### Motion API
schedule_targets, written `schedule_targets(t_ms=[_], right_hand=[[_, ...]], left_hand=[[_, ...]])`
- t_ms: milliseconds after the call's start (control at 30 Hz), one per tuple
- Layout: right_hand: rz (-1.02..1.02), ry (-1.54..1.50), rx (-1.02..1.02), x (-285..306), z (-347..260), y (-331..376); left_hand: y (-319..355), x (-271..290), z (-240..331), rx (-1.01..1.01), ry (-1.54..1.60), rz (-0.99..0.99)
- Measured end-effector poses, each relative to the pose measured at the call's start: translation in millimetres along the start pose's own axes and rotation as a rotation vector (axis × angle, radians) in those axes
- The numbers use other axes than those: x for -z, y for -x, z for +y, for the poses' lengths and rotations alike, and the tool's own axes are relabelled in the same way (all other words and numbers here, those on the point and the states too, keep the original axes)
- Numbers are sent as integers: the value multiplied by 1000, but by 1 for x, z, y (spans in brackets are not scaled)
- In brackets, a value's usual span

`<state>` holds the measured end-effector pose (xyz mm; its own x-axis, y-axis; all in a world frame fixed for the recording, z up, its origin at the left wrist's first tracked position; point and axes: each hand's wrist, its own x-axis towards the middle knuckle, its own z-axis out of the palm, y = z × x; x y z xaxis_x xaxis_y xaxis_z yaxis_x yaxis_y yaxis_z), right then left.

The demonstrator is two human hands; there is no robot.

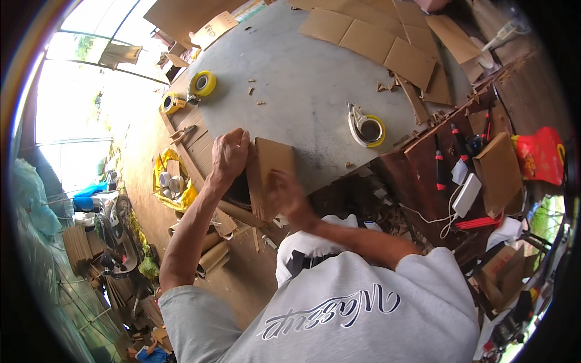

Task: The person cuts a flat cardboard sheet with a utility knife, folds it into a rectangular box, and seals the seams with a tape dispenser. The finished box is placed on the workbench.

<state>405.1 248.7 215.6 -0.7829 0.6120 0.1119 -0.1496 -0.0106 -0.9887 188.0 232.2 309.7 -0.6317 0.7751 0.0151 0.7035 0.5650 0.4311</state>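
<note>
A small brown cardboard box [277,158] stands tilted at the near edge of the grey table, its dark inside showing on the left. My left hand [231,152] is closed at the box's upper left edge, the fingers curled toward it and partly hidden. Against the near right side of the box is my right hand [287,196], smeared by motion, so its fingers cannot be made out. A tape dispenser [367,128] with a yellow-rimmed roll lies on the table to the right of the box.
Two more tape rolls [203,83] sit at the table's left edge. Flattened cardboard sheets [369,39] cover the far right. A yellow bag [175,184] holding rolls hangs at the left. Right of me, a brown surface carries red-and-black tools [440,162] and a white power strip [466,195].
</note>
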Motion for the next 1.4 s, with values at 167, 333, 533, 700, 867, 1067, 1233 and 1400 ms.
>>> schedule_targets(t_ms=[167,333,533,700,867,1067,1233,1400], right_hand=[[402,784,-3,161,122,-65],[271,1196,-444,204,164,-114],[359,1321,-506,206,234,-116],[423,1221,-297,233,246,-103],[248,284,-563,215,132,-111],[247,118,-303,121,-61,-74],[48,600,158,88,-93,-51],[-62,832,373,73,-104,-53]], left_hand=[[2,5,11,43,-29,-15],[5,3,4,0,-68,40],[0,7,8,-79,-63,70],[-1,7,2,-259,31,44],[-1,12,-14,-506,162,3],[-11,18,-12,-585,156,-149],[-14,25,-1,-611,527,-15],[-19,38,6,-746,758,-153]])
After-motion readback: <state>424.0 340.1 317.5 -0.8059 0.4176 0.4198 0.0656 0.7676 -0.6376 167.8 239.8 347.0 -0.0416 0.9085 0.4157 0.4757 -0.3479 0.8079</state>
